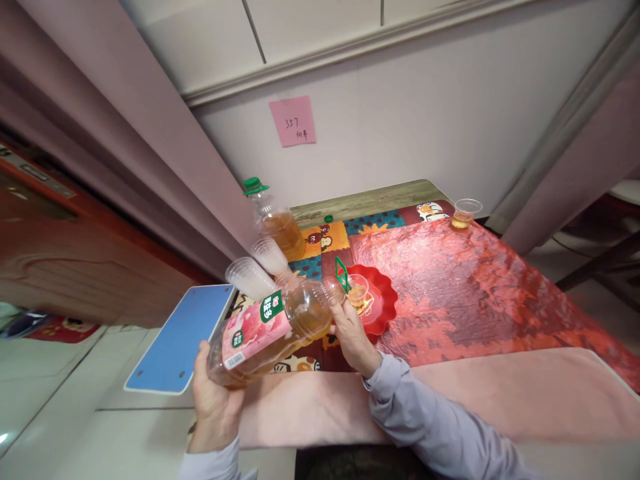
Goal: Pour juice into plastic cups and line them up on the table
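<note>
A large juice bottle [300,313] with a pink label is tilted, its neck pointing right over a red scalloped tray [387,303]. My left hand [213,397] is wrapped round the bottle's base. Near the neck, my right hand [353,333] grips the bottle, fingers closed on it. A green handle ring [343,272] hangs at the bottle's neck. Below the mouth, a clear cup [358,291] with some amber liquid stands in the tray.
Behind the bottle are two stacks of clear cups [247,279] and a second juice bottle [283,230] with a green cap. A green cap [329,219] lies at the back. Another cup with liquid [465,215] stands at the back right. A blue board [175,340] is at the left.
</note>
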